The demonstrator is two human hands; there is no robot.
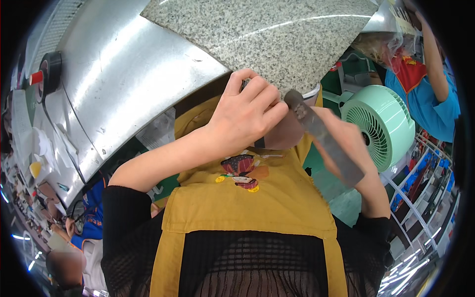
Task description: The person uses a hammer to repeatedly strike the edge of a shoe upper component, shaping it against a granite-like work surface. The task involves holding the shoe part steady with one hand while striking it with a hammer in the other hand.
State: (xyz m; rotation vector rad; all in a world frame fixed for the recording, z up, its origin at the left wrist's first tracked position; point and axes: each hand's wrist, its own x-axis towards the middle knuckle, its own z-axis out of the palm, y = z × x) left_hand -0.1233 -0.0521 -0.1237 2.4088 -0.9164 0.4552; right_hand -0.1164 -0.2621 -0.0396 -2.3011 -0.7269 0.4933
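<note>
The brown flap (284, 134) lay just under the thumb side of the left hand (250, 106), below and to the right of its bent fingers, at the near edge of the grey slab (277, 44). The bar (326, 141) was long, dark and flat, and its long way ran on a slant, from a round tip high on the left to a wide end low on the right. That round tip was right by the left thumb, though I could not tell if the two touched. The left hand was nearer to the flap, and the right hand (350, 136) was nearer to most of the bar. The right fingers were curled round the bar, a bit blurred. The left fingers were bent over with their tips hidden, so I could not tell if they pinched the flap or just pressed on it. I counted two hands at work, one bar, one flap, one slab and one shiny table (133, 84) to the left of the slab. There was one yellow apron (247, 213) below the hands, one green fan (381, 126) to the right, and two other people, one in a blue top (438, 116) on the far right and one in blue sleeves (93, 227) low on the left
</note>
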